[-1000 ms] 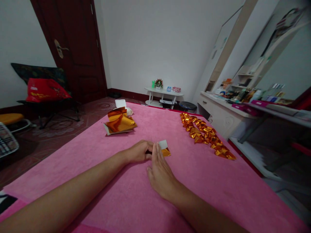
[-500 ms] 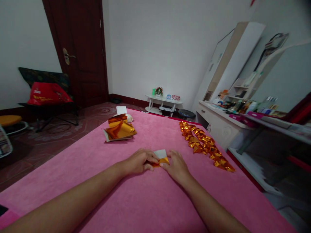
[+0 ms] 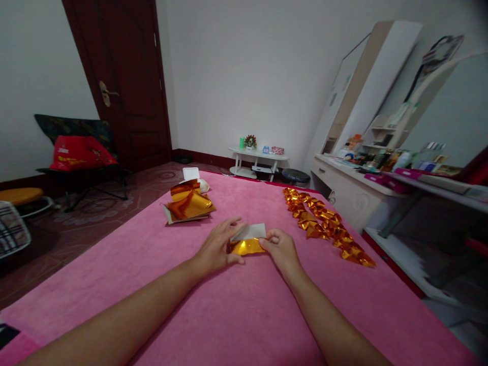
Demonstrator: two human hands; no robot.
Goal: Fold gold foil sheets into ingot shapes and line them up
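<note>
Centrally, two bare hands work a partly folded gold paper [image 3: 248, 247] on a pink cloth [image 3: 232, 315].
The paper lies just below the frame's middle, a shiny gold strip along its near side and pale backing beyond. At its right end, the right hand [image 3: 282, 249] pinches the edge between thumb and curled fingers. At its left end, the left hand [image 3: 218, 248] is partly open, thumb apart from fingers; whether it grips cannot be told. Left of centre sits a loose stack of gold sheets [image 3: 192, 206]; right of centre, crumpled-looking gold pieces [image 3: 324, 218] stretch in rows.
</note>
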